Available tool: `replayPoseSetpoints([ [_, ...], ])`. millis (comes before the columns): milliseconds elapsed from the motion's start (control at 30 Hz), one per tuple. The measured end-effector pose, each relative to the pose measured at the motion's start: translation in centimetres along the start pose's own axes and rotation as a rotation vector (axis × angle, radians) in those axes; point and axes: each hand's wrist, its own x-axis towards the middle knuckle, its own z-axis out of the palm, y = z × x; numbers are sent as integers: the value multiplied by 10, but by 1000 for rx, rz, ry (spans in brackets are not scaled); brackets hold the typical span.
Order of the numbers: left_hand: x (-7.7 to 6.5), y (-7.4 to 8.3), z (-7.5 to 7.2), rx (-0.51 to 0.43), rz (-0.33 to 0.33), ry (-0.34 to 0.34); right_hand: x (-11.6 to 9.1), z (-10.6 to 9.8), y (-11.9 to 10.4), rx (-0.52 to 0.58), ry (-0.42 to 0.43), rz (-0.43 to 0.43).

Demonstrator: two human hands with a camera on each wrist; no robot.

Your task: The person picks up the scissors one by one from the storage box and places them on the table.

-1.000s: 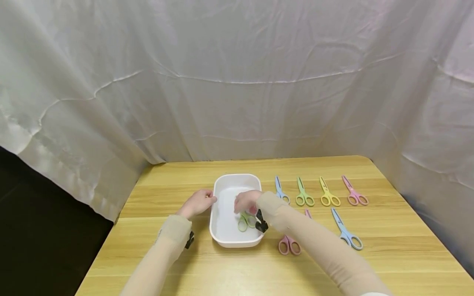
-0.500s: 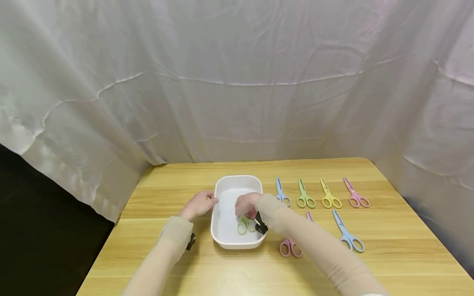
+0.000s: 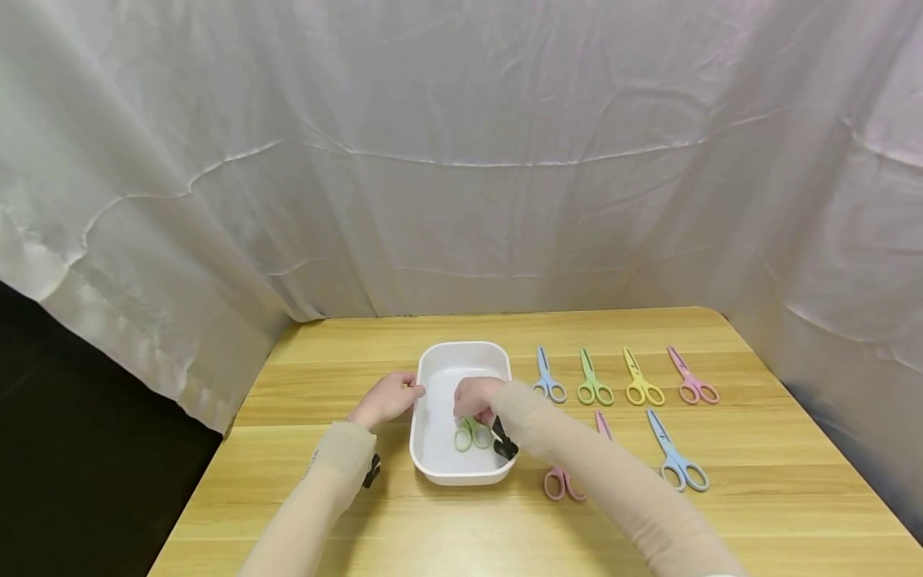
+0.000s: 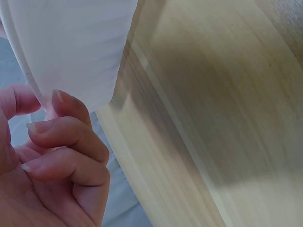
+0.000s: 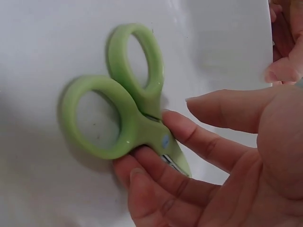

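Observation:
A white plastic tray (image 3: 461, 479) stands on the wooden table. My left hand (image 3: 389, 397) pinches its left rim between thumb and forefinger, the other fingers loosely bent outside the wall. Inside the tray lies a pair of green scissors (image 5: 137, 124), handle loops toward me in the head view. My right hand (image 3: 477, 396) reaches in over the blades. In the right wrist view, the forefinger touches the scissors near the pivot and other fingers lie along the opposite edge. The right thumb stands apart from them. Most of the blade end is hidden by my fingers.
Right of the tray, a back row holds blue (image 3: 544, 373), green (image 3: 588, 373), yellow (image 3: 634, 373) and pink scissors (image 3: 688, 373). Nearer are another pink pair (image 3: 555, 483), partly under my right forearm, and another blue pair (image 3: 667, 445). A grey curtain (image 3: 461, 200) hangs behind the table.
The green scissors have shifted slightly left inside the tray, together with my right hand. My left hand stays at the tray's rim.

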Motion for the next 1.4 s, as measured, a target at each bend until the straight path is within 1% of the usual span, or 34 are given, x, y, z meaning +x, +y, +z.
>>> replayPoseSetpoints([
  [200,0,0,1,-7,-1,1,9,2,2,-3,41,-4],
  [300,0,0,1,-12,-2,1,12,3,2,-25,59,0],
  [633,-1,1,2,-7,-11,10,13,5,-1,-62,115,-8],
  [900,-2,0,2,-1,4,17,14,5,-1,-44,161,-6],
  [1167,-1,0,4,-4,-7,20,15,4,1,-28,210,-53],
  [1400,-1,0,4,-4,-12,20,16,4,6,53,230,-80],
])
